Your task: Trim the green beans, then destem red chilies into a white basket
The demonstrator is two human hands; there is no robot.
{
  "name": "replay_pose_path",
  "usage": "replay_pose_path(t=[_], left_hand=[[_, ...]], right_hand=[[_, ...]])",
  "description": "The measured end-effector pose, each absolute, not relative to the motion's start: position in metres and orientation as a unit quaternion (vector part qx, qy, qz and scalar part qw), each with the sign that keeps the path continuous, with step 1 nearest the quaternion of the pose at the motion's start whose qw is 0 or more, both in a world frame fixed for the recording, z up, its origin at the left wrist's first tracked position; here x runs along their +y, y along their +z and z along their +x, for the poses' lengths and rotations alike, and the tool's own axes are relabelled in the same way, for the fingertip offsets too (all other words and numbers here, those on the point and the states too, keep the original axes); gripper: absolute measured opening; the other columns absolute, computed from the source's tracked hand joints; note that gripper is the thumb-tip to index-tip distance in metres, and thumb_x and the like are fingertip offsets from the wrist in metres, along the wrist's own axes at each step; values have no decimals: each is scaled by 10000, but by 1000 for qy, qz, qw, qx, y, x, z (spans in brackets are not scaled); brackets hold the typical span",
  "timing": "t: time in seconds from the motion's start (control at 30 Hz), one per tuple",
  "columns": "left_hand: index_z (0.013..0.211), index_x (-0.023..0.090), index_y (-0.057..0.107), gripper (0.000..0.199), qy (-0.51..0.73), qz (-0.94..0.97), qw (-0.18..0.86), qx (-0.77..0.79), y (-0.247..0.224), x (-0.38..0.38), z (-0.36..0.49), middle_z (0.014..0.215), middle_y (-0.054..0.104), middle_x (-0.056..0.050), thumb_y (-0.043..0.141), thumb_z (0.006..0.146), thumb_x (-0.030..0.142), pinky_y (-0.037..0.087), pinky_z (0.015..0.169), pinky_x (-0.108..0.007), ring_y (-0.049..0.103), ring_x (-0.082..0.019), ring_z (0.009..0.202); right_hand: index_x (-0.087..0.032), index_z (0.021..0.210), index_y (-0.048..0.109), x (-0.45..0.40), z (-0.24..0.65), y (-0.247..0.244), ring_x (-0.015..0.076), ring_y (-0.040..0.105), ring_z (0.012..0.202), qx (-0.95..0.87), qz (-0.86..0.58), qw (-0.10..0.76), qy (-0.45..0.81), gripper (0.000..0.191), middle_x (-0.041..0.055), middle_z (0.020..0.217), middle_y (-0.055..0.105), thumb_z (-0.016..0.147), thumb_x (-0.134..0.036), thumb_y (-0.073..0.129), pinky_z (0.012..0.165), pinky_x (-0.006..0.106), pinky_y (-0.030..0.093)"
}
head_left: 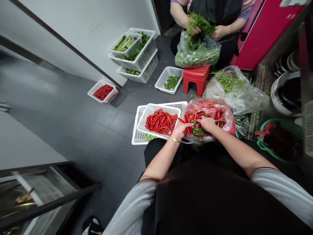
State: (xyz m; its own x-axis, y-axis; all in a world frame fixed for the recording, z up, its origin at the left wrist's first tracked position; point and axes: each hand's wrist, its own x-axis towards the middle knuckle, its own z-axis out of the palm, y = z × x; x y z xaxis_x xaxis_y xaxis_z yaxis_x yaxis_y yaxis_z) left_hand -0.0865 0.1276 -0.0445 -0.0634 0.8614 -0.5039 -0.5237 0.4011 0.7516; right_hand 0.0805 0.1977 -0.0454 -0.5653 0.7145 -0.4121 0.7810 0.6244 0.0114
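Note:
A clear plastic bag [226, 111] full of red chili peppers with green stems [199, 130] lies open in front of my lap. At its left side, my left hand [180, 130] is closed around a few red chili peppers [187, 126], with a gold bangle on the wrist. My right hand [206, 124] reaches into the bag from the right, its fingers pinched at a red chili pepper; the fingertips are partly hidden. Left of the bag, a white basket [141, 125] holds loose red chilies [162, 121] and rests on a larger white basket [135, 137] with some green pieces inside.
Across from me a person [221, 32] holds leafy greens over a bag on a red stool [196, 74]. Stacked vegetable baskets [146, 70] stand by the wall. A smaller chili basket [113, 94] sits on the floor. To my right are bagged greens [251, 98] and a green basket [262, 145].

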Motion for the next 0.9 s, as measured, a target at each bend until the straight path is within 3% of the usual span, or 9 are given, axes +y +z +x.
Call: replay_pose_path(t=[0.13, 0.3, 0.4, 0.5, 0.57, 0.8, 0.9], left_hand=[[761, 119, 667, 368, 515, 182, 668, 506, -42, 127, -91, 730, 701, -48, 853, 443, 115, 562, 755, -350, 686, -207, 735], [824, 118, 710, 371, 509, 272, 637, 510, -44, 124, -89, 839, 735, -58, 839, 476, 124, 533, 883, -381, 681, -197, 806], [916, 133, 720, 456, 498, 345, 588, 536, -45, 128, -89, 921, 739, -53, 836, 476, 105, 499, 961, -412, 674, -214, 888], [1020, 138, 715, 553, 490, 409, 580, 506, -45, 134, -88, 1076, 722, -75, 839, 483, 106, 443, 1041, -410, 647, -241, 1036], [1048, 142, 708, 571, 494, 426, 585, 481, -46, 138, -86, 1123, 710, -83, 841, 493, 117, 427, 1059, -405, 630, -251, 1086], [1075, 156, 696, 553, 492, 472, 553, 479, -44, 141, -83, 1139, 700, -90, 842, 541, 158, 408, 1078, -413, 619, -257, 1107], [1026, 163, 703, 515, 500, 461, 550, 485, -34, 136, -84, 1098, 709, -88, 849, 532, 167, 409, 1076, -424, 626, -262, 1094]], right_hand=[[-149, 1285, 600, 207, 63, -56, 257, 672, 983, 881, 422, 202, -75, 425, 238, 1202, 605, 977, -178, 310, 781, 341, 491], [-140, 1191, 675, 210, 70, -50, 284, 664, 983, 885, 409, 210, -72, 404, 231, 1219, 589, 955, -168, 349, 816, 391, 485], [-145, 1169, 676, 208, 79, -28, 317, 587, 1112, 913, 375, 154, -46, 346, 218, 1264, 547, 943, -241, 432, 818, 373, 477], [-123, 1130, 678, 207, 85, 3, 333, 507, 1199, 945, 318, 69, -9, 315, 208, 1227, 568, 940, -269, 473, 943, 409, 418], [-108, 1089, 686, 209, 88, 22, 302, 551, 1128, 954, 290, 68, -27, 318, 193, 1137, 621, 963, -275, 448, 972, 396, 394], [-137, 930, 681, 225, 95, 35, 190, 632, 815, 921, 328, 153, -144, 265, 127, 944, 700, 955, -188, 422, 783, 273, 439], [-151, 826, 627, 219, 102, 27, 166, 608, 714, 900, 319, 121, -270, 260, 82, 817, 667, 964, -253, 432, 736, 272, 455]])
